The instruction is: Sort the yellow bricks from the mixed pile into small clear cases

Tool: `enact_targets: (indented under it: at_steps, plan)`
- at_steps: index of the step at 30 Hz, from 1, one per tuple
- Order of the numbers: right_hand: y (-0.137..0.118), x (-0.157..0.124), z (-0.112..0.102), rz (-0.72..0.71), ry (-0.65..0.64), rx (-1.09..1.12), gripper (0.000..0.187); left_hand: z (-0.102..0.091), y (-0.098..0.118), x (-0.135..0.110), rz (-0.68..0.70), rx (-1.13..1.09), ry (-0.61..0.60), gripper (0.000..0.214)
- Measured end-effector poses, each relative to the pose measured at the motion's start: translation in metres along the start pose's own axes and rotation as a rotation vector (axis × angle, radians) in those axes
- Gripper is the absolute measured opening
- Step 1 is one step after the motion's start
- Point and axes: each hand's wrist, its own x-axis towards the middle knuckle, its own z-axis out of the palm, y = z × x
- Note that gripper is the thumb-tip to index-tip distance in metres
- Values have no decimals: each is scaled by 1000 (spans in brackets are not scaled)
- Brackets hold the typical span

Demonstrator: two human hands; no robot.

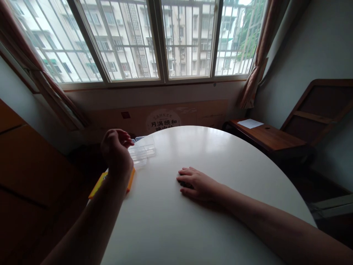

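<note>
1. Head view: right hand (197,184) palm down on bench (220,235), fingers spread over something small, dark (183,183).
2. Left hand (117,151) raised, fingers curled; cannot tell if gripping.
3. Clear plastic case (147,148), yellow box (97,187) near it.

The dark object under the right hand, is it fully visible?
No, the right hand covers much of the dark object, so only a small part shows.

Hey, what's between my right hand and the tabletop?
The head view shows a dark thing between your right hand and the white tabletop, too covered to identify.
</note>
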Motion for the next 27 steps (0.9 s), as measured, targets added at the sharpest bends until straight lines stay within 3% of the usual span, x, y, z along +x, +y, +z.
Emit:
enact_targets:
  at_steps: [5, 8, 16, 27]
  plan:
    - [-5, 5, 0, -32, 17, -2, 37, -58, -18, 10, 74, 292, 206, 17]
    - [-7, 11, 2, -36, 20, -3, 33, -76, -31, 7, 79, 331, 265, 16]
    - [-12, 42, 20, -62, 49, 23, 23, -84, -40, 5, 63, 361, 210, 18]
    - [-24, 133, 71, -80, 94, 42, 8, -92, -50, 7, 48, 384, 186, 20]
